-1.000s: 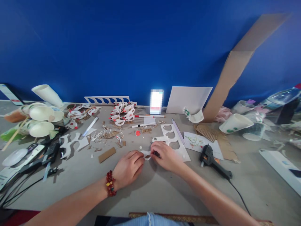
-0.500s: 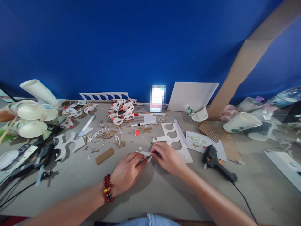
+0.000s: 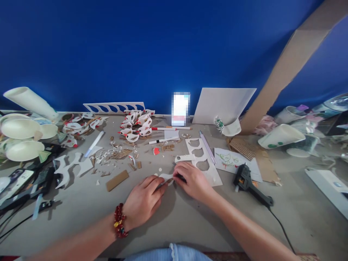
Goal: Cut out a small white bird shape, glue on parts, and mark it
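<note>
While its ends vanish under the fingers of 2 hands, a small curved white piece (image 3: 166,176) lies low over the grey table (image 3: 179,221), near the middle of the view, with only its central stretch showing. The left hand (image 3: 145,199) is closed on the left end, thumb and forefinger pinched together, and a beaded bracelet (image 3: 119,220) circles that wrist. The right hand (image 3: 192,181) pinches the right end; a slim dark tip (image 3: 174,163) sticks out past its knuckles, perhaps part of a tool, the rest being hidden by the hand. This hand also covers the near left part of a white sheet with cut-outs (image 3: 216,177). Just left of the left hand lies a brown cardboard strip (image 3: 117,180), and beyond it are scattered scraps (image 3: 119,154), too small to tell apart. White birds with red beaks (image 3: 132,137) overlap so much that they are hard to count. Pixelation blurs the upright bright screen (image 3: 180,108) at the wall. Right of the sheet, a black glue gun (image 3: 246,181) rests partly over a drawing (image 3: 225,158), covering a corner. The left frame edge crops the pale cups (image 3: 23,150); the right edge crops a clear bottle (image 3: 335,105).
</note>
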Demonstrator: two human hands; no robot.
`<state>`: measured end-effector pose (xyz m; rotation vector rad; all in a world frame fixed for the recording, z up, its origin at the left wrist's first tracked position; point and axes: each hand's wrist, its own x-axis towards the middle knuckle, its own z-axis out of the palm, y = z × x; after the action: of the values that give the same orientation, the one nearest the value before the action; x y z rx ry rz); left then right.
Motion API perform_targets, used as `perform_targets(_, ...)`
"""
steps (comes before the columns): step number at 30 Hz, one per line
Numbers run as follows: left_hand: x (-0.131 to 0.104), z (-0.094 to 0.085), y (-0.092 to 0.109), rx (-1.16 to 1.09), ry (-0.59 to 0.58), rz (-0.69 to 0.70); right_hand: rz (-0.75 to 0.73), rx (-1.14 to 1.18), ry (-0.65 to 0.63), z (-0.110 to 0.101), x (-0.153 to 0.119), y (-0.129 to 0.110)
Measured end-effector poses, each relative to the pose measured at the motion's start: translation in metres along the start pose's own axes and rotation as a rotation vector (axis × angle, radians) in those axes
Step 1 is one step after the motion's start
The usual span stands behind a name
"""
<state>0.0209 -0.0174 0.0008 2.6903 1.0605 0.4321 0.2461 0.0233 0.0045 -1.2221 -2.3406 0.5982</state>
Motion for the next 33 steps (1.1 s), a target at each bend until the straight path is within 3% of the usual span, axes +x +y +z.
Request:
perform_targets(21,0.0016,-0.0026,0.0021,-0.036,-0.016,-0.031,-0.069,-0.064,0.002,-0.0008,-0.0016,-0.0043)
perform_targets(33,0.0033,-0.0057,0.0033,-0.042,-0.007,-0.037,-0.013,-0.099,-0.018,0.0014,-0.0022,-0.0089)
